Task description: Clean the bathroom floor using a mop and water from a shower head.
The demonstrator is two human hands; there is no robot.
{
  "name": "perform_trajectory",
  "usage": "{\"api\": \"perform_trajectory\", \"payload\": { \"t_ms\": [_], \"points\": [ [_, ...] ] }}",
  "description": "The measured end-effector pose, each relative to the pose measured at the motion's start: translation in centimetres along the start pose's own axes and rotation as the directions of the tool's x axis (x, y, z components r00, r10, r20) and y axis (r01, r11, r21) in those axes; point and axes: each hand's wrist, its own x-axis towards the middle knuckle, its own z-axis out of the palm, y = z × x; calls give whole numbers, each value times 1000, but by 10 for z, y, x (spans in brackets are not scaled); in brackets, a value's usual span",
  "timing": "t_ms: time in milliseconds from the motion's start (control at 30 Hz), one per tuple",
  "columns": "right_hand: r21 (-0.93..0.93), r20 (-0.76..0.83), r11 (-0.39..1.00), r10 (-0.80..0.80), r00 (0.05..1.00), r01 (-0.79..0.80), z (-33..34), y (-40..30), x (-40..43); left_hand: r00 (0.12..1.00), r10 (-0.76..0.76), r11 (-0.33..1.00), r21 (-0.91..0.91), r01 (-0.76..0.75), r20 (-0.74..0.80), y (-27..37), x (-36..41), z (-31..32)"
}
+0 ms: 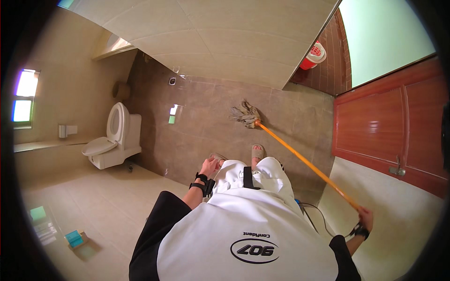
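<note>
My right hand [366,218] is closed around the upper end of an orange mop handle [309,163] at the lower right. The handle slants down to a grey string mop head [247,115], which lies on the brown tiled floor in front of my feet. My left hand [210,166] hangs beside my left thigh, away from the mop, with its fingers partly curled; nothing is seen in it. Both wrists wear black straps. My feet are in slippers [257,151] behind the mop head.
A white toilet [124,135] with a raised seat stands at the left, near a floor drain [172,81]. A tiled wall [225,42] runs across the top. A red-brown door [379,123] is at the right, with a red and white mop bucket [314,56] beyond the wall's end.
</note>
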Motion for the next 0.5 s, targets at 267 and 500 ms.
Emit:
{"api": "perform_trajectory", "payload": {
  "t_ms": [267,500],
  "points": [
    [132,103,962,229,968,-241,86,198,-93,981,173,953,236,-188,83,21,5,9],
    [327,215,911,187,958,-251,145,166,-98,998,53,985,163,-58,35,26,-9,13]
  ]
}}
